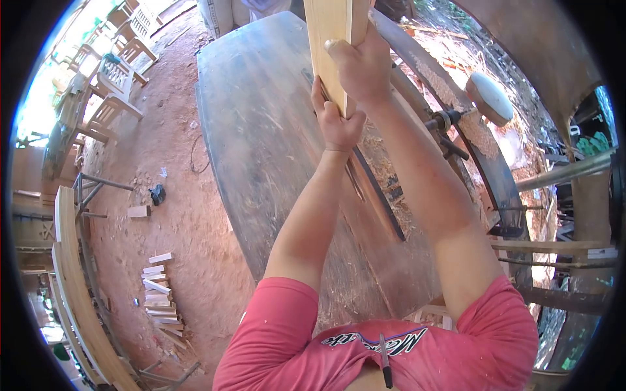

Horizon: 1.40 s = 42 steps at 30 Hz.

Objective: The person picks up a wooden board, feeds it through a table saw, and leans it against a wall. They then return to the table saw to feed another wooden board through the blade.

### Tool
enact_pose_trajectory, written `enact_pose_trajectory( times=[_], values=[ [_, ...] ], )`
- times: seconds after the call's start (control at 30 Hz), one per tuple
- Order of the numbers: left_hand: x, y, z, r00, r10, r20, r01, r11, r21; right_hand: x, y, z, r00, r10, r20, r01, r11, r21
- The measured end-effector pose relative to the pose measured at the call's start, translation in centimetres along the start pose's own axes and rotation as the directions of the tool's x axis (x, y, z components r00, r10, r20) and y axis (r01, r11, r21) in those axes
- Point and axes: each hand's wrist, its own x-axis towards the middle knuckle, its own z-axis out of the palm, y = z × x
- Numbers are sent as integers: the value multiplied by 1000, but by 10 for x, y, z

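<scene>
A pale wooden board (331,49) runs away from me over the worktable, its far end cut off by the top of the view. My right hand (366,70) is closed around the board's right side, thumb lying across its upper face. Nearer to me, my left hand (340,129) grips the near end, with a finger along the left side. Both arms stretch forward over the wide, worn tabletop (261,130). Beneath my left forearm, a dark straight strip (378,195) is set along the tabletop, with wood shavings (385,166) beside it.
Several short wood offcuts (162,296) lie on the dirt floor at left. Long planks (85,287) rest on a metal stand (98,189) there. Wooden chairs (114,85) stand at far left. A rounded pale block (489,98) and a clamp-like metal fitting (443,120) are at right.
</scene>
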Motion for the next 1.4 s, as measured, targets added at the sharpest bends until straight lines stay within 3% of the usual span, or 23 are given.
enact_pose_trajectory(
  times=[0.2, 0.33, 0.57, 0.63, 0.7, 0.77, 0.8, 0.87, 0.93, 1.0, 1.07, 1.2, 1.27, 1.33, 1.4],
  values=[
    [26, -27, 5, 999, 7, -35, -8, 1000, -7, 26, 30, 26, 998, -49, 47, 43, 993, 112],
    [47, -51, 5, 1000, 4, -1, -4, 997, 77, 48, 54, 47, 996, -81, 49, 77, 994, 78],
    [83, -94, 8, 999, 23, -37, -21, 998, 58, 81, 80, 82, 983, -186, -8, 186, 982, 30],
    [93, -111, 8, 999, -34, 25, 31, 993, 117, 94, 87, 94, 977, -213, -1, 212, 975, 60],
    [109, -116, 0, 997, -3, 74, -12, 981, 193, 103, 88, 102, 980, -200, -7, 200, 976, 83],
    [115, -111, -18, 973, -87, 213, 28, 963, 267, 101, 83, 110, 986, -150, 68, 148, 988, 32],
    [112, -110, -31, 974, -91, 209, 31, 961, 275, 91, 81, 117, 987, -146, 73, 144, 989, 39],
    [117, -107, -50, 959, -185, 214, 153, 976, 157, 80, 69, 135, 998, -52, 34, 58, 972, -227],
    [102, -86, -78, 921, -247, 303, 201, 964, 176, 54, 55, 144, 980, -201, -10, 198, 972, -127],
    [75, -65, -106, 905, -352, 240, 308, 930, 202, 21, 13, 143, 991, 36, 131, -14, 986, -164],
    [55, -6, -146, 846, -477, 237, 443, 877, 183, -19, -27, 151, 995, 11, 95, 3, 988, -152],
    [-11, 53, -217, 962, -268, 61, 264, 962, 68, -96, -105, 153, 978, 65, 196, -35, 988, -152],
    [-38, 89, -248, 938, -347, 0, 341, 920, 196, -135, -133, 156, 984, -49, 170, 62, 996, -72],
    [-53, 133, -274, 827, -560, 50, 528, 804, 273, -173, -167, 148, 982, -48, 182, 59, 997, -57],
    [-77, 165, -290, 921, -384, -59, 386, 888, 252, -207, -199, 134, 966, 49, 255, -44, 999, -22]
  ],
)
